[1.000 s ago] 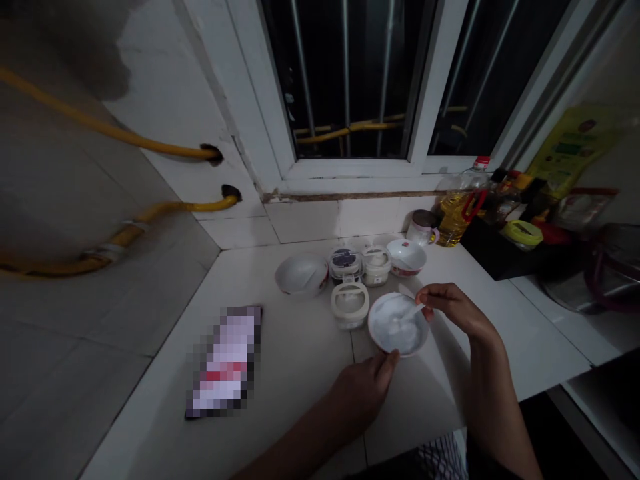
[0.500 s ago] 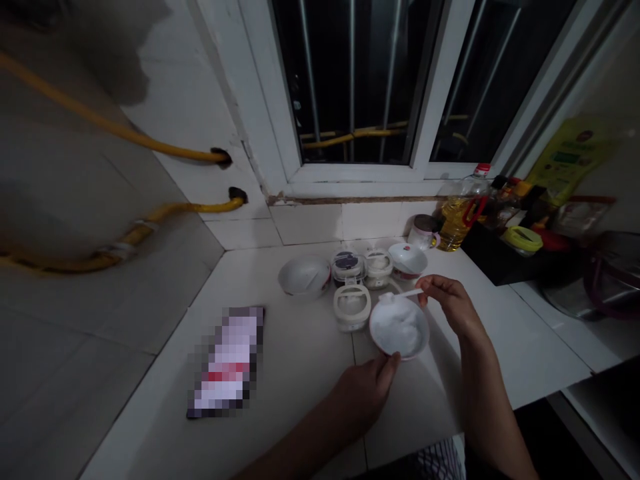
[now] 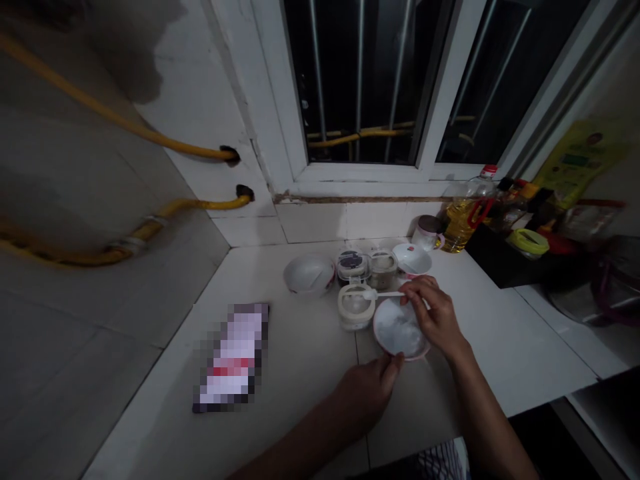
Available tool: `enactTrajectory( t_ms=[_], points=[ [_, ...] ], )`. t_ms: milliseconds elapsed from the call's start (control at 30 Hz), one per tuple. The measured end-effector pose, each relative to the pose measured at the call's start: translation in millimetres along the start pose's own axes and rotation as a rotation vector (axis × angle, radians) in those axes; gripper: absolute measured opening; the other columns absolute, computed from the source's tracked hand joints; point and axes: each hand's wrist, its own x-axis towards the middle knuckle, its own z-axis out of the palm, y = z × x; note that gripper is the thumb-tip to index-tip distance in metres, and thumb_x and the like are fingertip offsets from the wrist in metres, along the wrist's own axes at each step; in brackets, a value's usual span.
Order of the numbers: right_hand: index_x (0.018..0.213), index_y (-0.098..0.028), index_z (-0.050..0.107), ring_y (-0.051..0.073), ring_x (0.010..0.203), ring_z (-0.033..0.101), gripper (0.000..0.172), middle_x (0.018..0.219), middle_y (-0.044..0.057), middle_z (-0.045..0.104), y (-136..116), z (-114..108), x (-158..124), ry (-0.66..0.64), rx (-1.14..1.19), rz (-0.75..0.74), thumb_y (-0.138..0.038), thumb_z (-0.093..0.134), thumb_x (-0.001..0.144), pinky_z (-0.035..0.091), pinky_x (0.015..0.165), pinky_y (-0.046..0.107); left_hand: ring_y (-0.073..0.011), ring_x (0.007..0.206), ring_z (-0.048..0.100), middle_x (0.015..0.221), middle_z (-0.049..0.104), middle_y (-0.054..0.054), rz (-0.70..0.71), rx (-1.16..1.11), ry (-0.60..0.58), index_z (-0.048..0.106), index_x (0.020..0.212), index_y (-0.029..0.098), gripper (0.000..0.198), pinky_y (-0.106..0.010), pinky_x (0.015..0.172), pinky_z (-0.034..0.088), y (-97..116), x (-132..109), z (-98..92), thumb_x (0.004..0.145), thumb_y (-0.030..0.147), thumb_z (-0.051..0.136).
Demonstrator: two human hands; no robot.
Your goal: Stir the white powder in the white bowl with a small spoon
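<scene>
A small bowl (image 3: pixel 395 330) full of white powder stands on the white counter (image 3: pixel 300 360). My left hand (image 3: pixel 367 387) grips its near rim with thumb and fingers. My right hand (image 3: pixel 433 313) hovers over the bowl's far right edge, pinching a white plastic spoon (image 3: pixel 383 294). The spoon points left, its scoop above a round white jar (image 3: pixel 356 305) beside the bowl. Behind stand two small lidded jars (image 3: pixel 367 265) and two white bowls, one on the left (image 3: pixel 309 275) and one on the right (image 3: pixel 411 259).
A flat blurred packet (image 3: pixel 233 357) lies on the counter to the left. A mug (image 3: pixel 427 233), an oil bottle (image 3: pixel 465 213) and a dark tray of condiments (image 3: pixel 520 257) crowd the back right. Yellow pipes (image 3: pixel 150 223) run along the left wall under a barred window.
My right hand lifted the spoon out of the powder bowl and swung it left, over the round white jar. My left hand stayed on the bowl's rim.
</scene>
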Motion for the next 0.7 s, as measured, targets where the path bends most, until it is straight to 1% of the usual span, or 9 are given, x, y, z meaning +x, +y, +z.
enactTrajectory(
  t_ms=[67,133,200,300,367,433,500,567,700],
  points=[
    [0.082,-0.021,0.059,0.019,0.082,0.058,0.018,0.072,0.003,0.062,9,-16,-3,-0.024,0.023,0.167,-0.022,0.046,0.093,0.043,0.076,0.031,-0.0221,0.080,0.068,0.107,0.066,-0.018,0.000,-0.018,0.005,0.039,0.130,0.007,0.043,-0.031,0.060,0.057,0,0,0.3,0.087,0.007,0.036],
    [0.081,-0.021,0.061,0.019,0.077,0.058,0.020,0.072,0.002,0.063,20,-32,-7,-0.108,0.012,0.312,-0.030,0.047,0.093,0.043,0.073,0.030,-0.0218,0.082,0.068,0.108,0.065,-0.018,-0.008,-0.034,0.003,0.039,0.131,0.008,0.044,-0.031,0.061,0.057,0,-1,0.4,0.087,0.007,0.036],
    [0.080,-0.021,0.062,0.018,0.074,0.058,0.024,0.071,0.002,0.062,30,-47,-11,-0.211,0.010,0.417,-0.035,0.047,0.092,0.043,0.073,0.029,-0.0217,0.083,0.068,0.109,0.065,-0.018,-0.016,-0.039,-0.002,0.039,0.131,0.009,0.045,-0.031,0.062,0.057,-1,-1,0.8,0.087,0.007,0.037],
    [0.081,-0.020,0.063,0.017,0.069,0.056,0.027,0.067,0.001,0.059,37,-60,-15,-0.385,0.058,0.510,-0.038,0.045,0.090,0.042,0.069,0.028,-0.0219,0.082,0.068,0.109,0.065,-0.019,-0.012,-0.037,-0.003,0.038,0.131,0.008,0.044,-0.031,0.063,0.058,-2,-3,2.7,0.088,0.008,0.037],
    [0.080,-0.019,0.063,0.016,0.066,0.055,0.027,0.065,0.000,0.058,38,-61,-16,-0.474,0.106,0.551,-0.038,0.045,0.089,0.042,0.067,0.028,-0.0226,0.083,0.068,0.108,0.065,-0.019,-0.002,-0.041,0.003,0.037,0.132,0.007,0.044,-0.033,0.063,0.058,-3,-4,4.4,0.088,0.009,0.036],
    [0.078,-0.019,0.063,0.016,0.064,0.054,0.028,0.065,0.001,0.058,36,-59,-16,-0.535,0.167,0.586,-0.039,0.046,0.088,0.042,0.066,0.027,-0.0232,0.084,0.068,0.109,0.065,-0.020,0.001,-0.051,0.004,0.035,0.133,0.007,0.044,-0.034,0.062,0.058,-3,-5,5.9,0.089,0.009,0.036],
    [0.077,-0.018,0.063,0.015,0.064,0.054,0.027,0.065,0.001,0.059,36,-56,-16,-0.563,0.227,0.632,-0.040,0.048,0.086,0.043,0.065,0.027,-0.0228,0.084,0.068,0.110,0.064,-0.020,0.002,-0.061,0.002,0.034,0.134,0.008,0.045,-0.033,0.063,0.058,-3,-5,6.7,0.089,0.010,0.036],
    [0.075,-0.018,0.062,0.015,0.061,0.053,0.027,0.063,0.001,0.058,37,-52,-16,-0.555,0.278,0.693,-0.040,0.050,0.083,0.042,0.064,0.027,-0.0222,0.084,0.068,0.110,0.064,-0.019,-0.004,-0.060,0.003,0.035,0.134,0.008,0.045,-0.032,0.064,0.058,-3,-5,6.9,0.089,0.009,0.036],
    [0.074,-0.017,0.062,0.014,0.057,0.052,0.024,0.058,-0.001,0.057,40,-50,-13,-0.468,0.354,0.802,-0.040,0.055,0.075,0.041,0.061,0.027,-0.0218,0.086,0.068,0.110,0.065,-0.019,-0.008,-0.044,0.013,0.039,0.132,0.008,0.044,-0.032,0.066,0.058,-3,-5,6.5,0.088,0.009,0.038]
  ],
)
